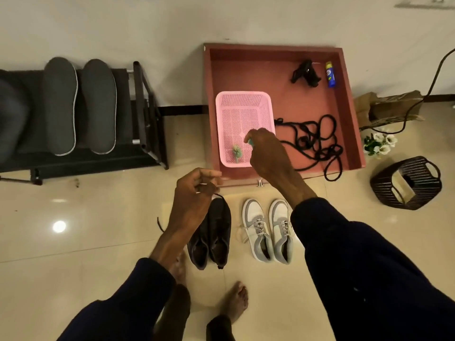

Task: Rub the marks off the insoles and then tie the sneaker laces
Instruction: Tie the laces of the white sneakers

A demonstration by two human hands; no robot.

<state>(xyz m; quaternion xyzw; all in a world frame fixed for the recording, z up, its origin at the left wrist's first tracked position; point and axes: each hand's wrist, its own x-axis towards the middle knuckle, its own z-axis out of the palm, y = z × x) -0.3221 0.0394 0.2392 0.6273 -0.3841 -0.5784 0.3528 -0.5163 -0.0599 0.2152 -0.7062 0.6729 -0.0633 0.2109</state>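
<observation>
Black lace [216,194] is pinched between curled fingers of the left hand [197,190], just above the dark sneakers [216,230]. The right hand [268,153] grips a greenish bit [250,142] over the basket [242,99].

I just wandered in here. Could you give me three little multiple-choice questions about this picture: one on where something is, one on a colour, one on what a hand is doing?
1. Where do the two dark insoles lie?
A) on the black rack
B) hanging on a wall hook
C) in a sink

2. What colour is the basket in the red tray?
A) blue
B) pink
C) yellow

3. What is the right hand doing?
A) resting in a pocket
B) pinching a small pale-green thing over the basket
C) holding scissors

Answers:
1 A, they lie side by side on the rack at the left.
2 B, its mesh walls and floor are pink.
3 B, the fingers curl round a green bit above the basket.
</observation>
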